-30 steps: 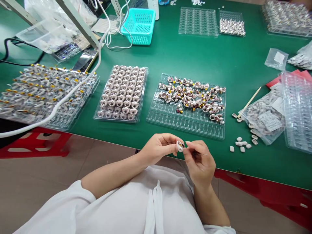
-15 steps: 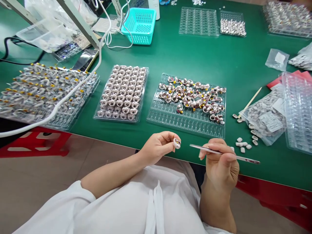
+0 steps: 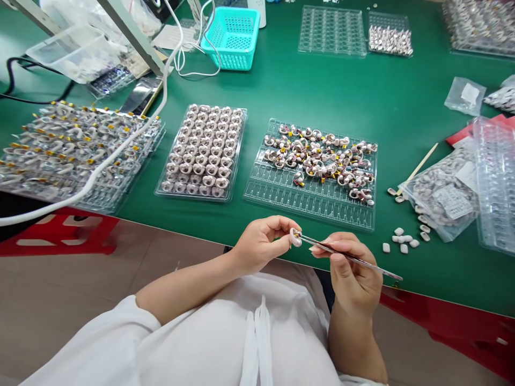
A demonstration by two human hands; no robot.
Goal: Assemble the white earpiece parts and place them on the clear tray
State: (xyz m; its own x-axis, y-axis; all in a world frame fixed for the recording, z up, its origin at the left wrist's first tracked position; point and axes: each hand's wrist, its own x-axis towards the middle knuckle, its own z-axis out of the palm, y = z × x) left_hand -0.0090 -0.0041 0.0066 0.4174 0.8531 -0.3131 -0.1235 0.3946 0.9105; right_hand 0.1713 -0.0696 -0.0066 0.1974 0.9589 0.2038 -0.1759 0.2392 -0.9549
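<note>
Between the thumb and fingers of my left hand [image 3: 263, 244] is a small pale curved plastic shell [image 3: 295, 237] with a bit of yellow inside. My right hand [image 3: 356, 271] is closed on metal tweezers [image 3: 354, 258], whose tips reach the shell's opening at the yellow part. Just beyond my hands lies a clear tray [image 3: 277, 202] heaped with loose shells of similar look, several with yellow and dark red parts. To its left, a second clear tray [image 3: 159, 188] holds neat rows of pale shells.
At far left are stacked trays of shells with yellow tabs [image 3: 72, 155], crossed by a white cable [image 3: 100, 169]. A turquoise basket [image 3: 231, 61] stands at the back. On the right are a bag of small parts [image 3: 436, 187], loose white pieces [image 3: 403, 239], a wooden stick [image 3: 418, 168] and clear trays [image 3: 497, 182].
My right hand has moved left, bringing the tweezer tips from apart to the shell's opening. My left hand stays almost in place with the shell. The view has shifted slightly.
</note>
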